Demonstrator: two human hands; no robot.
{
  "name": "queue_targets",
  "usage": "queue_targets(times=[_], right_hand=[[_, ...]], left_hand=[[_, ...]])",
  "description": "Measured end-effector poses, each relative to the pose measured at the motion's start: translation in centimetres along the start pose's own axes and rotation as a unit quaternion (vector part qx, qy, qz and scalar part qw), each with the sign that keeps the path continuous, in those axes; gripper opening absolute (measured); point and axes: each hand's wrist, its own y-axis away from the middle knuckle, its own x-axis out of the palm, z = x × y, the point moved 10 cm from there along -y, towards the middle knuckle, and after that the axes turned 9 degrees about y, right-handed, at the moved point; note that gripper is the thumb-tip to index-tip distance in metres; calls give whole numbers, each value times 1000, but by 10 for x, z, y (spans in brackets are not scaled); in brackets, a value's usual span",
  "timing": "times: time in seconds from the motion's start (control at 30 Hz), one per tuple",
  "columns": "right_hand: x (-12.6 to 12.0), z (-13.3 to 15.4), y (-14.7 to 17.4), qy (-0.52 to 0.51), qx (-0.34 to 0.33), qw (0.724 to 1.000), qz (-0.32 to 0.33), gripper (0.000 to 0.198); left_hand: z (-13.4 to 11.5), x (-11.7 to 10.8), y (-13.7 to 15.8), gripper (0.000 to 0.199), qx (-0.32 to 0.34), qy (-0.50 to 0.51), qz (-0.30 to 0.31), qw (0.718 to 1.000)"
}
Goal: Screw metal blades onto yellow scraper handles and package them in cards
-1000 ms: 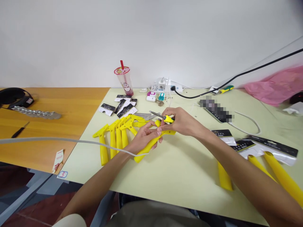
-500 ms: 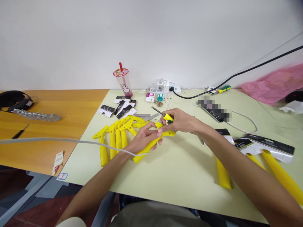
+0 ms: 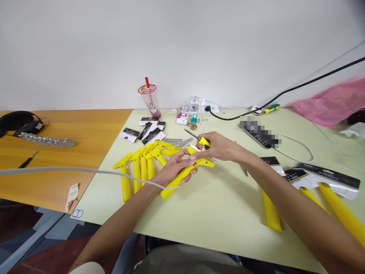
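Observation:
My left hand (image 3: 177, 166) is wrapped round the handle of a yellow scraper (image 3: 174, 187), which slants up to the right above the table. My right hand (image 3: 218, 146) keeps a yellow-and-green screwdriver (image 3: 204, 142) in its grasp, the metal shaft pointing up and left. The right fingertips touch the scraper's head, where a bit of metal edge shows; fingers hide most of it. Left of my hands lie several yellow T-shaped scrapers (image 3: 125, 179), with loose metal blades (image 3: 182, 142) behind them.
Packaging cards (image 3: 154, 135) and a drink cup (image 3: 151, 102) stand at the back left. A power strip (image 3: 196, 106) lies by the wall. On the right are a phone (image 3: 258, 135), more packages (image 3: 330, 177) and yellow handles (image 3: 272, 213). A grey cable (image 3: 114, 170) crosses in front.
The whole view has shifted slightly. Both hands keep hold of the scraper and screwdriver, and the right fingers have moved a little at the scraper's head.

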Motion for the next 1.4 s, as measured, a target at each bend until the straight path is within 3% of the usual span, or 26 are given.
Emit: queue_targets(times=[0.13,0.3,0.5,0.7,0.83,0.97,1.17,1.4], right_hand=[[-2,-2,-1,-4,8,1000,2,58],[-29,4,10,69,1,995,-65,55],[-62,33,42,176,-122,971,-106,39],[-105,51,76,91,-150,942,-286,47],[-111,74,97,112,-199,907,-353,35],[-101,86,98,170,-213,901,-337,23],[-81,92,91,182,-266,898,-299,18],[-68,82,79,179,-236,921,-253,23]], left_hand=[[1,-4,-3,54,-2,61,-29,998],[-7,-13,-4,47,35,104,-58,992],[-9,-23,-4,51,43,138,-102,984],[-11,-27,-1,58,53,154,-128,978],[-13,-26,0,61,61,148,-130,979],[-13,-25,-1,60,64,133,-127,981],[-12,-28,-1,62,73,131,-130,980],[-13,-27,-1,58,81,130,-119,981]])
